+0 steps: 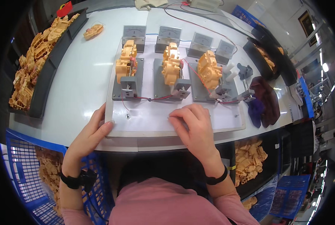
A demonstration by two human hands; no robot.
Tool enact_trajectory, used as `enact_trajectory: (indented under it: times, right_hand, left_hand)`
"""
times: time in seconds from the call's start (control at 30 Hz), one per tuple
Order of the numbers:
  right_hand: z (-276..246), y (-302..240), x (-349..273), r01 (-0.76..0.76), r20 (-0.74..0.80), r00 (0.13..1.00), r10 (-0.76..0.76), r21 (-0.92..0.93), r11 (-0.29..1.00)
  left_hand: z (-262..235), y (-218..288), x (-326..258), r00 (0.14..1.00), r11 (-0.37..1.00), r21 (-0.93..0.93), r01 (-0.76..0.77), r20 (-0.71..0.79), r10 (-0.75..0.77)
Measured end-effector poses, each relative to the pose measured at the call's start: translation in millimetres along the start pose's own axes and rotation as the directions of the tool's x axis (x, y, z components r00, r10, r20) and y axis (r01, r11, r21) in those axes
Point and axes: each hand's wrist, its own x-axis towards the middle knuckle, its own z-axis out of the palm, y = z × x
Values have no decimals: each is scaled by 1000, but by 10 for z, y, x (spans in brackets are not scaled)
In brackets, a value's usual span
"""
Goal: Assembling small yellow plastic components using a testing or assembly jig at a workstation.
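Observation:
A white board (152,122) lies in front of me and carries several grey test fixtures with wires. Three of them hold orange-yellow molded plastic parts: a left one (124,71), a middle one (171,71) and a right one (209,71). A fixture farther right has a dark grey clamp (245,71) and white posts. My left hand (94,131) rests at the board's left edge, fingers extended and thumb apart. Over the board's front, below the middle fixture, my right hand (193,125) has thumb and forefinger pinched together. Anything between those fingertips is too small to make out.
Several analog dial meters (133,35) stand behind the fixtures. A black bin (56,71) of molded parts is at left, with one loose part (93,32) nearby. Blue basket (21,176) and black crate (265,172) flank me below the table. Dark cloth (266,103) lies right.

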Motion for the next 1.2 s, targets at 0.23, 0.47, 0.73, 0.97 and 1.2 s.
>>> enact_trajectory:
  times: [0.23,0.47,0.73,0.97,1.2]
  right_hand:
    - [0,-50,28,-49,9,999,49,-4,999]
    - [14,-68,37,-62,-6,998,62,-23,998]
    - [-12,-63,44,-83,11,997,83,23,996]
    - [-4,-35,6,-89,-1,996,89,41,995]
    - [12,-53,-1,-85,-43,995,85,11,996]
  left_hand:
    - [12,58,-10,1000,1000,-6,26,-2,-26]
    - [10,25,4,999,998,41,-41,-19,42]
    - [9,-37,14,1000,998,67,-12,-22,14]
    - [18,5,5,999,999,30,-41,-7,42]
    - [0,-30,19,1000,1000,23,-15,8,15]
